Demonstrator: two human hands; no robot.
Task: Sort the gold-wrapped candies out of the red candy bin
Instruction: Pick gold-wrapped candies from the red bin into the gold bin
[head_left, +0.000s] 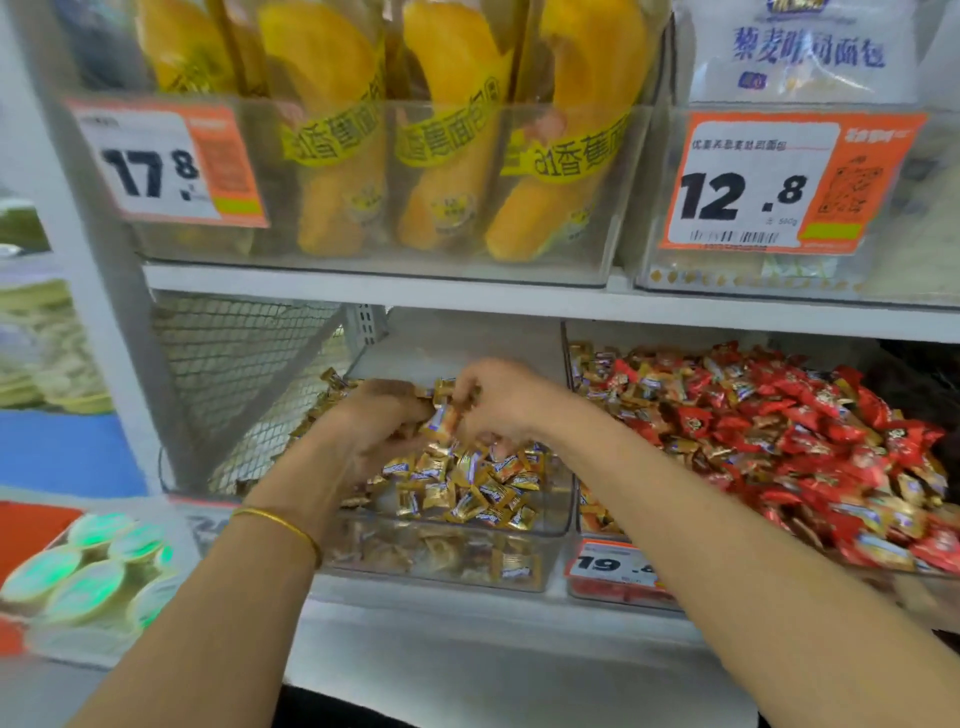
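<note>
A clear bin (545, 530) on the lower shelf holds a pile of gold-wrapped candies (467, 488). To its right the red candy bin (613, 592) is heaped with red-wrapped candies (810, 431), with gold ones mixed in, mostly along its left side (623, 384). Both hands are over the gold bin. My left hand (374, 421) has its fingers curled around gold candies. My right hand (498, 400) pinches several gold candies (441, 415) just above the pile, close against the left hand.
The shelf above (363, 286) carries clear bins of yellow banana-bread packs (457, 156) and white bread bags (800, 52), with price tags 17.8 (166, 166) and 12.8 (769, 187). A wire mesh panel (234, 374) stands left of the gold bin. Green-lidded cups (88, 566) sit at lower left.
</note>
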